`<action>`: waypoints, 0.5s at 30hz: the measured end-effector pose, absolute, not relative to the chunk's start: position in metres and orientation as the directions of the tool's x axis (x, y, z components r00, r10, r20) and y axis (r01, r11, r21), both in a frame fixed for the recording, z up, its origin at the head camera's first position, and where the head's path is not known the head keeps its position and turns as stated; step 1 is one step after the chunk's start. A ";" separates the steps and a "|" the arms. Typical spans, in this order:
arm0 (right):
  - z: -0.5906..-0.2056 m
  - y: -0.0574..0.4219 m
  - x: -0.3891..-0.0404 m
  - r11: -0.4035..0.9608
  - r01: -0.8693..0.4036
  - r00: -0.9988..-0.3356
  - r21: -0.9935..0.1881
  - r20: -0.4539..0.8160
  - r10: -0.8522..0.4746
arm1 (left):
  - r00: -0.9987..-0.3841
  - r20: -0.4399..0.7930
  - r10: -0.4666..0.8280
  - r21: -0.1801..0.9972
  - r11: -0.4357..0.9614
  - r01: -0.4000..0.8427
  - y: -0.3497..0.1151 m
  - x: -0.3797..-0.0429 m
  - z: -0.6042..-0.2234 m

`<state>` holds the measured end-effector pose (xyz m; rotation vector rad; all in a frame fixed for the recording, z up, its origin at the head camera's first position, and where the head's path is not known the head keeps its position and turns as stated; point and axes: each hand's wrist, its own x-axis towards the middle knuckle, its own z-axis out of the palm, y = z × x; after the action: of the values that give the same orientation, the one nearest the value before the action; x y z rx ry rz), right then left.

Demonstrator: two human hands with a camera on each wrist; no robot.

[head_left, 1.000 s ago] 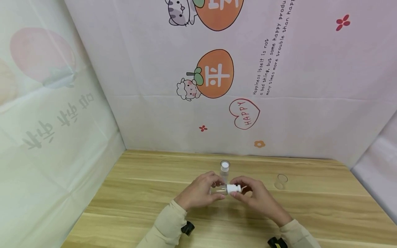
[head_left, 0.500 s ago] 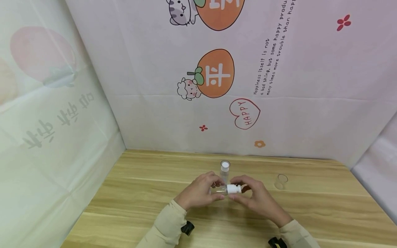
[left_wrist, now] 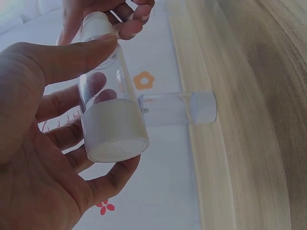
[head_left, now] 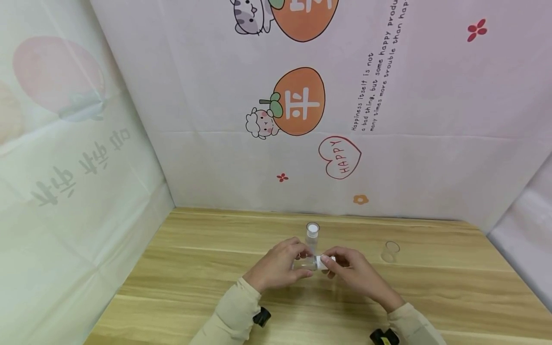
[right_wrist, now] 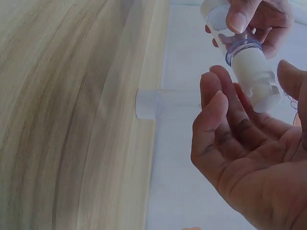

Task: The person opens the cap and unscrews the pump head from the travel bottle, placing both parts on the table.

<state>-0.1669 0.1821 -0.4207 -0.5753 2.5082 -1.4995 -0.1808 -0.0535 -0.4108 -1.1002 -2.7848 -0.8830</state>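
Observation:
My left hand [head_left: 280,266] grips a small clear pump bottle [head_left: 306,264], which lies sideways in front of me. In the left wrist view the thumb presses near its neck, with fingers curled round the clear body and white base [left_wrist: 115,132]. The bottle's white pump top [right_wrist: 254,72] points toward my right hand [head_left: 355,273]. That hand's thumb overlaps the pump top in the head view. The right wrist view shows its thumb and loosely bent fingers [right_wrist: 240,120] on either side of the top, with gaps between.
A second clear bottle [head_left: 312,237] with a white top stands upright just behind the hands. Further right, a clear cap [head_left: 390,252] stands on the wooden table [head_left: 453,278]. A printed cloth [head_left: 215,167] hangs along the table's back edge.
My right hand's thumb has moved up over the white pump top, and its fingers have shifted below it. The left hand and the bottle stay nearly in place.

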 end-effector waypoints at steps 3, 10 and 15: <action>-0.422 0.181 -0.167 0.427 -0.249 -0.914 -0.869 0.066 -0.400 | -0.754 0.214 0.621 0.499 0.594 0.631 -0.053 -0.180 -0.411; -0.423 0.179 -0.164 0.440 -0.350 -0.904 -0.827 0.175 -0.391 | -0.764 0.202 0.613 0.524 0.592 0.613 -0.054 -0.180 -0.409; -0.425 0.178 -0.164 0.418 -0.476 -0.860 -0.773 0.311 -0.405 | -0.764 0.200 0.614 0.554 0.572 0.604 -0.056 -0.181 -0.410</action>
<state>-0.1639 0.1781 -0.4252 -0.8434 2.7086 -1.5174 -0.1813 -0.0555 -0.4099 -1.0840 -2.7986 -0.9773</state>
